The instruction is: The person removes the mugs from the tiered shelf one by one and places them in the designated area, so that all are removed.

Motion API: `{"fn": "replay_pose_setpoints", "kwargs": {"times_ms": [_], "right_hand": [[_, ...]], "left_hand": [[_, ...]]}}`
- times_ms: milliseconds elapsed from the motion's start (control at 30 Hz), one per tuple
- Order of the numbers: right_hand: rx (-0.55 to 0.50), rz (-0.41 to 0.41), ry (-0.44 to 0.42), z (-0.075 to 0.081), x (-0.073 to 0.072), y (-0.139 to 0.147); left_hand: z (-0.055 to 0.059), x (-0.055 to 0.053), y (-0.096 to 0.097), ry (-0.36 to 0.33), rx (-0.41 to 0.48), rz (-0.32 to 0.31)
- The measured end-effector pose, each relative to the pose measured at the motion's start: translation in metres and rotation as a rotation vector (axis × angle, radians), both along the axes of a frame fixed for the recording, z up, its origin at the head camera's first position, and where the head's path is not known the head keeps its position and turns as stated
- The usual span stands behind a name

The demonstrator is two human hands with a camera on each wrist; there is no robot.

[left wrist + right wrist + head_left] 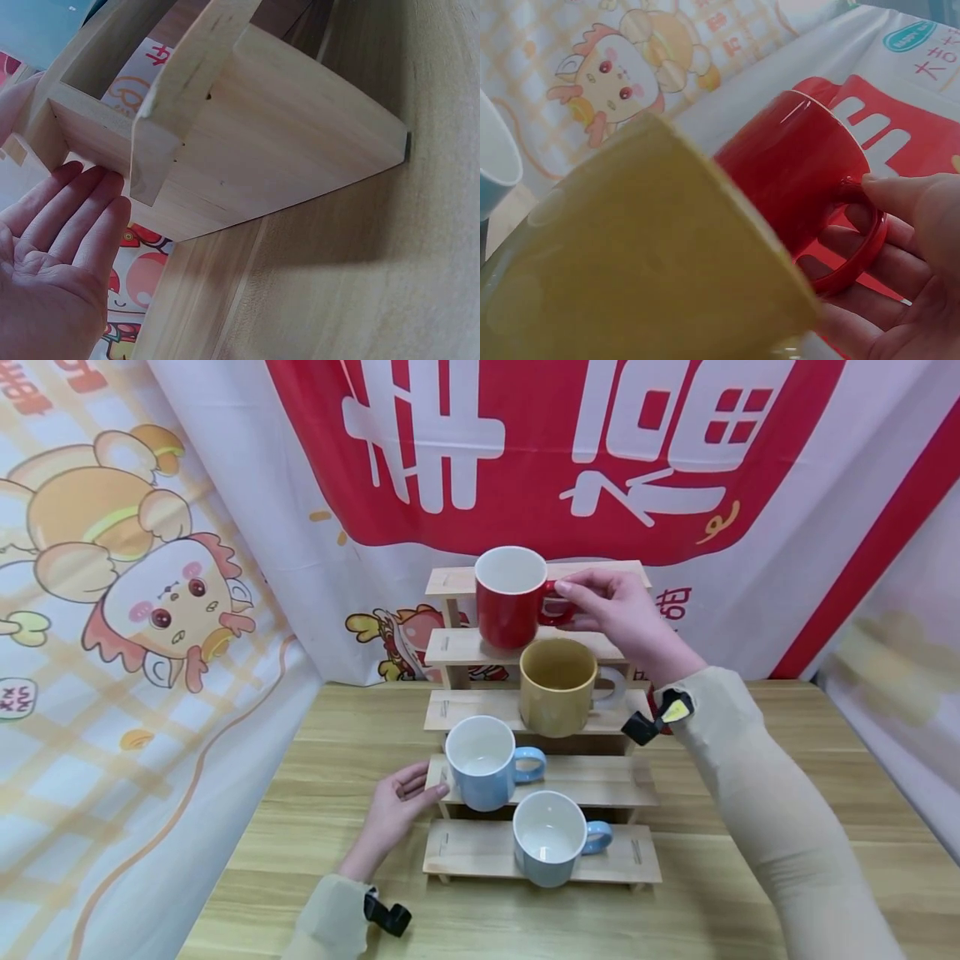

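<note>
A stepped wooden rack (pixel 600 781) stands on the table with one mug on each of several steps. My right hand (pixel 577 602) pinches the handle of the red mug (pixel 510 597) at the second step from the top; in the right wrist view the hand (pixel 900 247) has its thumb on top of the red mug (pixel 802 180) handle and its fingers under it. Just below sits a yellow mug (pixel 558 687), blurred and close in the right wrist view (pixel 645 255). My left hand (pixel 401 802) lies flat, with straight fingers (pixel 82 202) against the rack's left end (pixel 270 150).
A light blue mug (pixel 483 764) and a grey-blue mug (pixel 550 837) occupy the two lowest steps. Printed cloth (pixel 150 610) hangs close behind and to both sides of the wooden table (pixel 787 760). Bare tabletop lies right and left of the rack.
</note>
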State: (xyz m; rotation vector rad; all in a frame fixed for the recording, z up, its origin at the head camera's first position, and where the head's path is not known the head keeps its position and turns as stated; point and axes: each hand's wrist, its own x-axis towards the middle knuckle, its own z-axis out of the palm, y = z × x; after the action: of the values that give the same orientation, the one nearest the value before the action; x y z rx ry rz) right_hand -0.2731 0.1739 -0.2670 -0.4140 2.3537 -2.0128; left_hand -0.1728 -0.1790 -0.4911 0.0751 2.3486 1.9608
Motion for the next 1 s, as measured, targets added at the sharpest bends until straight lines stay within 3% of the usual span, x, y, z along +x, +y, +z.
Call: {"fn": "replay_pose_setpoints", "kwargs": {"times_ms": [433, 667, 1000], "right_hand": [[-0.077, -0.127, 0.012, 0.020, 0.026, 0.057], [-0.196, -0.195, -0.022, 0.017, 0.041, 0.096], [-0.259, -0.353, -0.047, 0.006, 0.061, 0.156]], "left_hand": [[0.000, 0.000, -0.001, -0.002, -0.002, 0.002], [0.000, 0.000, -0.001, -0.017, -0.011, 0.004], [0.001, 0.000, 0.000, -0.007, -0.016, 0.005]]}}
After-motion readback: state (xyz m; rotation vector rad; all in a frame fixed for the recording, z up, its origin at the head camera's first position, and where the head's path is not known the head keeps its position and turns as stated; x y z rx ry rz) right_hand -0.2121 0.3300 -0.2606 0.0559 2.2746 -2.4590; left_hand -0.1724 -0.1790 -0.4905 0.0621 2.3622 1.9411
